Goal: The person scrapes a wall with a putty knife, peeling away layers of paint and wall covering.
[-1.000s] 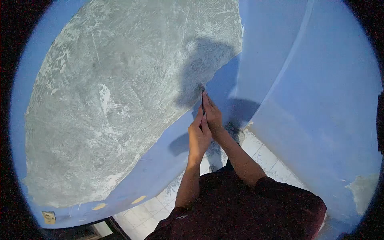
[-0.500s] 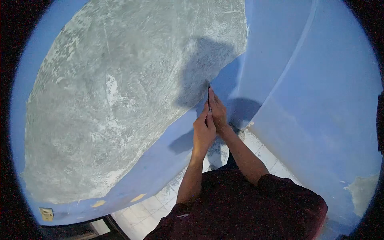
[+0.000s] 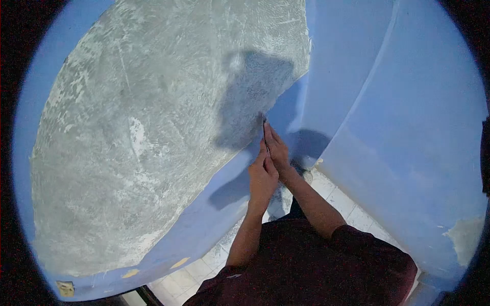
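My right hand [image 3: 277,151] is closed on a thin, dark flat scraper [image 3: 264,127], seen almost edge-on. Just below it, my left hand [image 3: 263,176] is closed around the lower part of the same tool, fingers against the right hand. The scraper's far tip meets the grey, roughly plastered patch [image 3: 168,92] close to its lower right border, where blue paint begins. Much of the scraper is hidden by my fingers, so its full shape does not show. A dark shadow of my arms and head falls on the patch around the tip.
Blue wall [image 3: 403,153] rises on the right past a corner. White floor tiles [image 3: 337,199], smudged with dust, lie below. An electrical box [image 3: 65,288] sits low at the left, near small yellowish patches [image 3: 179,262]. Another bare grey spot [image 3: 467,239] marks the right wall.
The view has tilted slightly, so the wall sits lower and further left. Both hands keep their grip on the scraper, its tip still at the patch's border.
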The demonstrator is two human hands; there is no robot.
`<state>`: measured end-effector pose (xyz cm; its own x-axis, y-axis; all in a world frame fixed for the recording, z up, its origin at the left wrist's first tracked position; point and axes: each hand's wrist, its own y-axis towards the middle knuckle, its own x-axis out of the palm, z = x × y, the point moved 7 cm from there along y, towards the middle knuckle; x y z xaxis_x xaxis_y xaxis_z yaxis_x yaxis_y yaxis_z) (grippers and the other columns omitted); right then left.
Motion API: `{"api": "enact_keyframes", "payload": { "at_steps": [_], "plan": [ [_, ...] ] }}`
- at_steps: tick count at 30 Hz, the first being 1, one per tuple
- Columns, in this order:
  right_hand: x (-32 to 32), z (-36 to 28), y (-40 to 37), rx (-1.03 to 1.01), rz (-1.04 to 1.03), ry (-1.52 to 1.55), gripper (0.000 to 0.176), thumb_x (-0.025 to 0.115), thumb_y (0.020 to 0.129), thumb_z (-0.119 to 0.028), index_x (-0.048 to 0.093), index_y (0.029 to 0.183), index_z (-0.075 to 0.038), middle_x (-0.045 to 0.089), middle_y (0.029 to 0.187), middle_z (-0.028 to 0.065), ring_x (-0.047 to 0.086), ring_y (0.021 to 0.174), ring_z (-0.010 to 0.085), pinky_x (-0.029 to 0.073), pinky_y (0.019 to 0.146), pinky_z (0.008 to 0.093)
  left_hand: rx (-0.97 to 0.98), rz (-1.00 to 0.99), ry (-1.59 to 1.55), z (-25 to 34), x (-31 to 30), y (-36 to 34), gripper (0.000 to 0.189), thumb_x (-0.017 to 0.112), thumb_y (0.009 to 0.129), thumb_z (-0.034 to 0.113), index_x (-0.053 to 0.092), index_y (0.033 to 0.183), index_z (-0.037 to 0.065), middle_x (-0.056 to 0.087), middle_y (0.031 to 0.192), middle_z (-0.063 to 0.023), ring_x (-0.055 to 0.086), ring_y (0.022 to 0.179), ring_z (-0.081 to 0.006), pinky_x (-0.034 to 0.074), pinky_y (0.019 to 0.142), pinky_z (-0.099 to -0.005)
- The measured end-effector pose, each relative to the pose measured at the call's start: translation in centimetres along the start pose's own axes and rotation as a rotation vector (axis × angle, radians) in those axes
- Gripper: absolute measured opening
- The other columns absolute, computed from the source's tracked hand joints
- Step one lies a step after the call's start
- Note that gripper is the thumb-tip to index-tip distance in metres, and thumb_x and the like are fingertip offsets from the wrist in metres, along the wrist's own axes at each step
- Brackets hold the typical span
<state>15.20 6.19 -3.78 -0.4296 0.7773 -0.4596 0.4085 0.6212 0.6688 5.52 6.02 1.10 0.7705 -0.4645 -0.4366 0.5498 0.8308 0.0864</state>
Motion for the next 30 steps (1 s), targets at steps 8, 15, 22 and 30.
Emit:
{"api": "enact_keyframes", "payload": {
  "at_steps": [8, 15, 22, 30],
  "plan": [
    [-0.2, -1.3, 0.2, -0.013, 0.039, -0.033, 0.062, 0.051, 0.087, -0.004, 0.025, 0.143, 0.005, 0.036, 0.142, 0.0281, 0.041, 0.129, 0.0417, 0.038, 0.105, 0.0437, 0.116, 0.003, -0.006, -0.3, -1.3, 0.1, 0.04, 0.041, 0.097, 0.014, 0.047, 0.13, -0.007, 0.059, 0.116, -0.03, 0.06, 0.108, -0.0391, 0.046, 0.09, -0.0379],
    [-0.1, -3.2, -0.3, -0.077, 0.059, -0.07, 0.067, 0.054, 0.084, -0.002, 0.023, 0.143, 0.005, 0.038, 0.14, 0.0286, 0.044, 0.126, 0.0417, 0.043, 0.101, 0.0432, 0.15, -0.005, -0.03, -0.7, -2.1, -0.8, 0.04, 0.039, 0.098, 0.014, 0.045, 0.133, -0.005, 0.059, 0.117, -0.0284, 0.06, 0.107, -0.0387, 0.046, 0.092, -0.0378],
    [-0.1, -1.8, -0.4, -0.084, 0.128, -0.129, 0.066, 0.058, 0.083, -0.002, 0.031, 0.144, -0.003, 0.045, 0.14, 0.0173, 0.049, 0.125, 0.0319, 0.049, 0.094, 0.038, 0.161, 0.015, -0.004, 0.2, -1.4, -0.9, 0.041, 0.039, 0.097, 0.013, 0.044, 0.135, -0.003, 0.058, 0.119, -0.0275, 0.061, 0.105, -0.0397, 0.047, 0.088, -0.0384],
    [-0.9, -0.7, -0.1, -0.142, 0.149, -0.09, 0.063, 0.057, 0.085, -0.002, 0.033, 0.143, -0.002, 0.047, 0.138, 0.0183, 0.054, 0.119, 0.033, 0.051, 0.089, 0.0385, 0.211, 0.086, 0.1, -1.7, 0.8, -0.8, 0.048, 0.044, 0.092, 0.007, 0.039, 0.139, 0.001, 0.059, 0.071, -0.0288, 0.064, 0.06, -0.0379, 0.046, 0.051, -0.0402]
  ]
}}
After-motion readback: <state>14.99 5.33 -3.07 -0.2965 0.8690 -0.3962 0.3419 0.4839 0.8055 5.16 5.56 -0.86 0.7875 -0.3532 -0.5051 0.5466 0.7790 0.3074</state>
